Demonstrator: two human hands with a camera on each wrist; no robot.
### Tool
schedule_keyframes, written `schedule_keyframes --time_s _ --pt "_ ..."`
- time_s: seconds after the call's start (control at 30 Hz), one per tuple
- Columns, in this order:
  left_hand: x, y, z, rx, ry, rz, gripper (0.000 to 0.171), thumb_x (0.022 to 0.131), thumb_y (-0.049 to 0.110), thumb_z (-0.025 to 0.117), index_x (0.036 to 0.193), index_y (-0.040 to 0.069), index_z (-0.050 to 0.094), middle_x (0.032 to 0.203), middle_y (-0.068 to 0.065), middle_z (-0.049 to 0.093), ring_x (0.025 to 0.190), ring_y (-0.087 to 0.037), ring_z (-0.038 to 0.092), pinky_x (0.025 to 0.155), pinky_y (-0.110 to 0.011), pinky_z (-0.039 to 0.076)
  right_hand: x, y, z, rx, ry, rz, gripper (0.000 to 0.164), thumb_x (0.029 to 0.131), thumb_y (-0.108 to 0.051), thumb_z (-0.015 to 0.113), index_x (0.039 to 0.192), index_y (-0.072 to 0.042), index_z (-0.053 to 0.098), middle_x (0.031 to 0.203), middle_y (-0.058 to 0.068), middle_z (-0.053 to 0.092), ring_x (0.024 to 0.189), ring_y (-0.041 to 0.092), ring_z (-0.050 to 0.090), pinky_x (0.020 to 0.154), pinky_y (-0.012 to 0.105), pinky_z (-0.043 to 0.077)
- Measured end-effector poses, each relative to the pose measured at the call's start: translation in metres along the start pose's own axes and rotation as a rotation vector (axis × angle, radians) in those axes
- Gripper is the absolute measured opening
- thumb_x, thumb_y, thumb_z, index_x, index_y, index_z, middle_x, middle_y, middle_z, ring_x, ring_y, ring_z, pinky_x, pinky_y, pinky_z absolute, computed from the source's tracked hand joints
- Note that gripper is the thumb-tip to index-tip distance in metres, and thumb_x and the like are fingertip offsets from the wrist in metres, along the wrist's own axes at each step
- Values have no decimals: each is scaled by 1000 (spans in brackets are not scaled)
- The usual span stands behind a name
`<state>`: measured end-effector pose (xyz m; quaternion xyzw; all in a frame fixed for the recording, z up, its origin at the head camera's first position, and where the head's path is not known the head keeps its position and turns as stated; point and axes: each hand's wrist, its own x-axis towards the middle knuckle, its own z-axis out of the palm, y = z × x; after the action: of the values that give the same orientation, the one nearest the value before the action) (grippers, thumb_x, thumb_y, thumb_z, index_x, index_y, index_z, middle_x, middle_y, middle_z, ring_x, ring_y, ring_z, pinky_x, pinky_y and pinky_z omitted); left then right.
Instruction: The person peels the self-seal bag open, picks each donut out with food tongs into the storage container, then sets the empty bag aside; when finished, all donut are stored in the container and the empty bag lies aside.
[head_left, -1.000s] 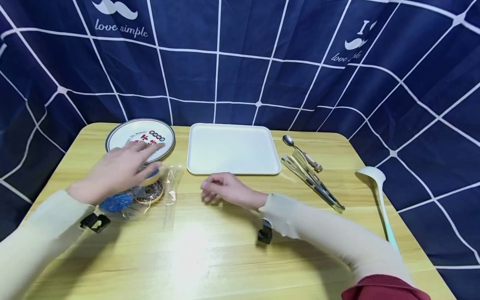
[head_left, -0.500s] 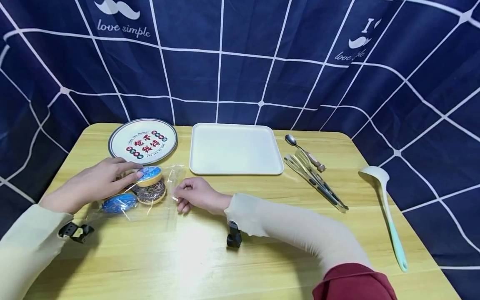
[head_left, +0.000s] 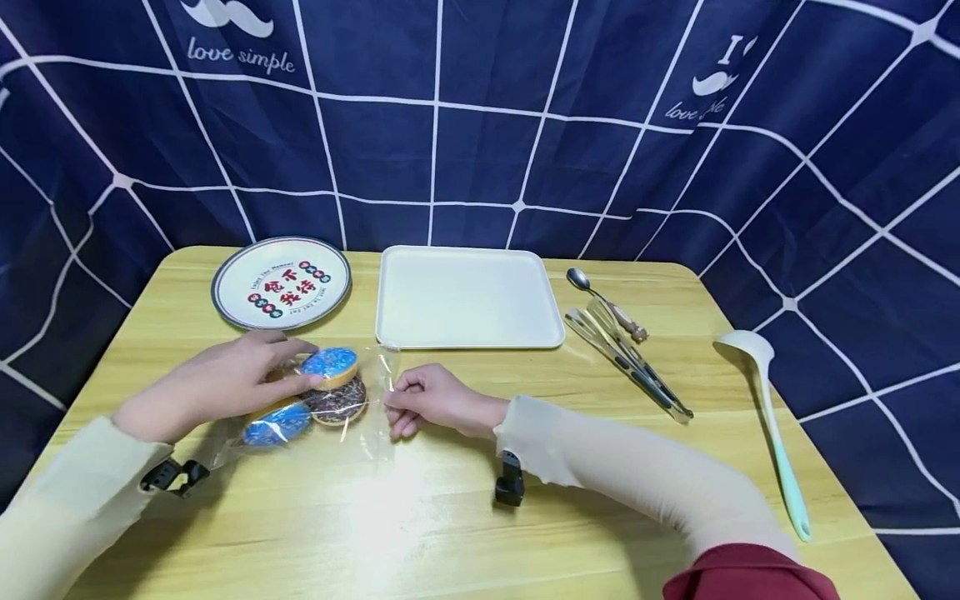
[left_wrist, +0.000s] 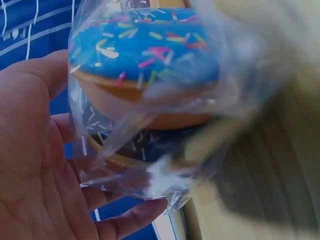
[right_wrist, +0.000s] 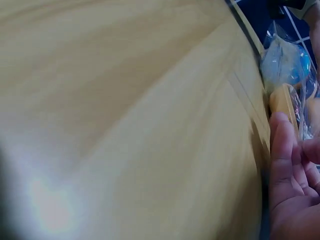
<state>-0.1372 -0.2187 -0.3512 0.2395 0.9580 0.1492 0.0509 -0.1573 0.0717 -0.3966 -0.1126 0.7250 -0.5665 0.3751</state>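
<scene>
A clear plastic bag (head_left: pixel 378 379) of doughnuts lies across the left part of the table. Through the film show a blue-iced doughnut (head_left: pixel 330 365) on top, a dark-iced one (head_left: pixel 339 402) under it and another blue-iced one (head_left: pixel 277 423) nearer the front. From the left side, my left hand (head_left: pixel 217 379) grips the bag, its thumb and fingers around the doughnuts; in the left wrist view, film covers the sprinkled blue icing (left_wrist: pixel 145 45). My right hand (head_left: pixel 435 402) pinches the bag's right end between thumb and fingers. That hand (right_wrist: pixel 292 175) shows at the right of its wrist view.
Behind the bag sits a round printed plate (head_left: pixel 281 283), with a white rectangular tray (head_left: pixel 468 297) to its right. Farther right lie a spoon (head_left: pixel 606 307), metal tongs (head_left: pixel 628 358) and a long-handled ladle (head_left: pixel 772 425). A dark blue curtain (head_left: pixel 480 150) surrounds the table.
My left hand has come down from above and taken hold of the doughnut bag. My right hand has reached its right end and pinched it, and the bag has shifted right and forward.
</scene>
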Motion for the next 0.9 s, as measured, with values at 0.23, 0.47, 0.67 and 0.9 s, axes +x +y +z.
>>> schedule_keyframes --time_s 0.23,0.47,0.67,0.9 --pt "10 35 14 44 46 125 57 99 51 66 136 7 68 106 -5 70 87 -14 61 76 -40 57 -36 16 -24 -42 -33 33 18 105 -10 60 103 7 67 86 10 76 71 11 75 72 25 64" --pt "24 66 27 74 33 236 59 101 53 63 137 7 66 106 -4 70 91 -16 62 78 -40 57 -71 33 -48 -63 -43 74 20 103 -11 63 104 8 69 87 10 77 71 11 76 72 27 64" --pt "35 85 34 104 11 289 59 103 54 59 138 7 64 103 -3 67 90 -16 61 77 -38 55 -94 43 -65 -44 -18 87 21 103 -13 64 103 8 69 85 8 78 74 13 77 70 25 63" --pt "46 94 33 63 -17 294 58 100 54 62 136 8 65 108 -6 69 99 -22 63 82 -43 57 -104 44 -74 -59 -39 78 25 103 -16 65 106 8 68 88 8 78 75 13 77 72 26 64"
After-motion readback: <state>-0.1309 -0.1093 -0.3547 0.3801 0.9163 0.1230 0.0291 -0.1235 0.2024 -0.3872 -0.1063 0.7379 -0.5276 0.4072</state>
